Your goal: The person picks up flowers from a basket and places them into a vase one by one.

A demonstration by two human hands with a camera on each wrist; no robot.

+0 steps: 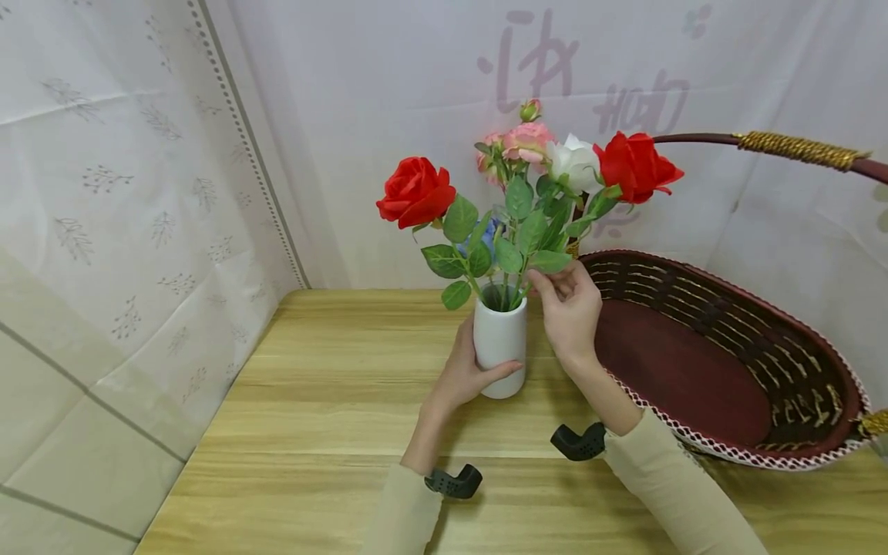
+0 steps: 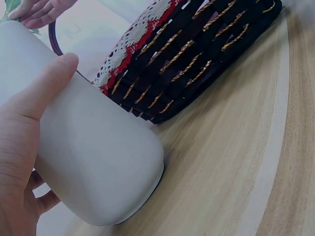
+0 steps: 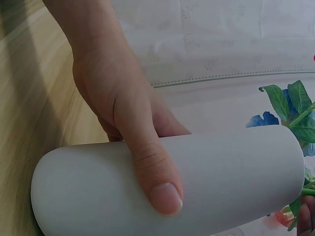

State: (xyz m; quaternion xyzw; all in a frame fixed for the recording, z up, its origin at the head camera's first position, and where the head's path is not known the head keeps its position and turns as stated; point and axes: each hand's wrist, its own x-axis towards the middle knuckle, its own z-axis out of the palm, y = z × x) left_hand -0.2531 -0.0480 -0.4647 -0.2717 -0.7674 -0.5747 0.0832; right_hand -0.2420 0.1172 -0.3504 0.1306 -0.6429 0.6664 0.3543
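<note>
My left hand grips a white vase from the left, its thumb laid across the front. The vase stands upright on the wooden table, and the left wrist view shows its rounded base. At the rim, my right hand pinches a green flower stem between thumb and fingers. Out of the vase rise a red rose leaning left, another red rose leaning right, a white flower, pink flowers and a blue flower partly behind leaves.
A dark woven basket with white lace trim stands right of the vase, close to my right forearm. Its arched handle is wrapped in gold cord. Patterned white cloth hangs behind the wooden table and along its left side.
</note>
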